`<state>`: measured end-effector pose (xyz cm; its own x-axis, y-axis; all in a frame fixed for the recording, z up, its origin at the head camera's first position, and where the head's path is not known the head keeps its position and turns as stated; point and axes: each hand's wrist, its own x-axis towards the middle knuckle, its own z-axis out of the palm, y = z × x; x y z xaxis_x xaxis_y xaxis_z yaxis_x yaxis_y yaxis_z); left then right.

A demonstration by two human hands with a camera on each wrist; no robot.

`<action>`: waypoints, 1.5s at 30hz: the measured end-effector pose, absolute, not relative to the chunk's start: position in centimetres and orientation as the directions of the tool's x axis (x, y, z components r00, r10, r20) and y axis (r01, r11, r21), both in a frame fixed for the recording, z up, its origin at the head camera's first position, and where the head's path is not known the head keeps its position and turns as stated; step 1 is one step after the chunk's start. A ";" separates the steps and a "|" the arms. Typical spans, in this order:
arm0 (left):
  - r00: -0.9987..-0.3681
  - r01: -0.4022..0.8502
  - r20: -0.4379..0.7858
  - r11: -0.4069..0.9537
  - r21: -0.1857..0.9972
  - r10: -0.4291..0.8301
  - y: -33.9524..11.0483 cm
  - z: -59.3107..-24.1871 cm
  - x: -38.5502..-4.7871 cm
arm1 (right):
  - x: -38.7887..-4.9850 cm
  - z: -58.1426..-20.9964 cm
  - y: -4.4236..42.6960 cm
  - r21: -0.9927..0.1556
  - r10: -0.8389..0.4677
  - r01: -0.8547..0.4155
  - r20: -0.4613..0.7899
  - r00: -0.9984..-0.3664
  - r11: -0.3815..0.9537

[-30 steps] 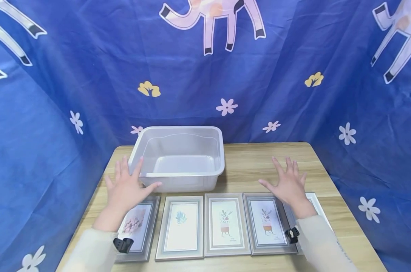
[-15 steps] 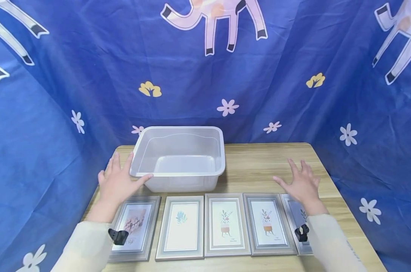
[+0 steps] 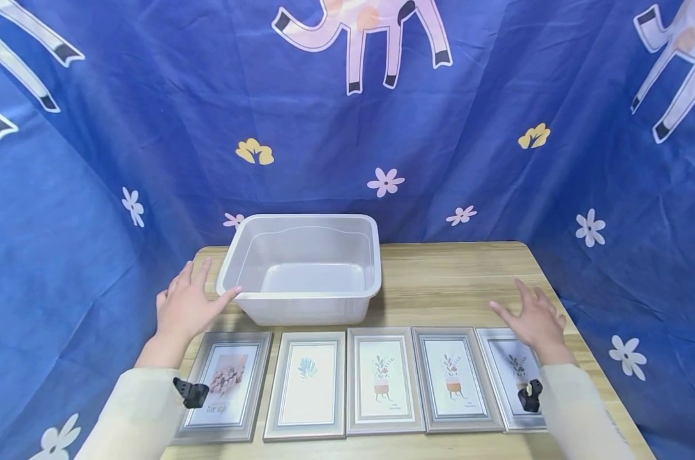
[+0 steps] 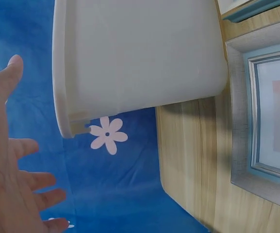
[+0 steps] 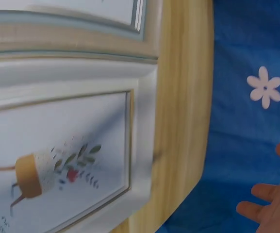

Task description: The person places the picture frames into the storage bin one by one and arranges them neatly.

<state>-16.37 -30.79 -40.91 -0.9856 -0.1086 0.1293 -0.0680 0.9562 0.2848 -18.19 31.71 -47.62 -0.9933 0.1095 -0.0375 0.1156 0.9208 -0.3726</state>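
Observation:
My left hand [image 3: 185, 311] hovers with spread fingers left of a white plastic tub [image 3: 304, 308], its thumb near the tub's front left corner; I cannot tell if it touches. Below that hand lies a picture frame with a pink photo [image 3: 225, 377]. My right hand [image 3: 536, 322], fingers apart and holding nothing, is raised above the upper end of the rightmost picture frame [image 3: 511, 358]. In the right wrist view this frame [image 5: 143, 145] has a pale border and a potted plant print. Against the left edge of the left wrist view, my left hand [image 4: 8, 174] holds nothing.
Between the outer frames lie a frame with a blue leaf print [image 3: 306, 396] and two potted plant frames [image 3: 384, 390], [image 3: 455, 383], all in one row. They rest on a wooden table [image 3: 439, 281]. Blue patterned cloth [image 3: 324, 172] rises behind and at both sides.
Both hands have moved outward, the left to the left and the right to the right. More of the two outer frames now shows. The tub and frames have stayed put.

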 end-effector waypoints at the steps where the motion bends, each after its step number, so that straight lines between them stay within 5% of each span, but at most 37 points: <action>1: -0.986 -0.068 0.126 0.955 0.288 -0.108 -30.9 -41.0 -16.4 | -18.2 -47.8 32.0 -0.371 0.110 0.121 -0.049 -0.993 0.921; 38: -0.974 -0.059 0.116 0.713 0.699 -0.195 -31.2 -42.5 -17.0 | -17.1 -53.1 38.5 -0.555 0.139 0.353 -0.391 -0.910 0.753; 45: -0.979 -0.103 0.014 0.548 0.830 -0.205 -31.7 -43.0 -17.1 | -17.0 -53.9 38.9 -0.572 0.118 0.337 -0.386 -0.915 0.747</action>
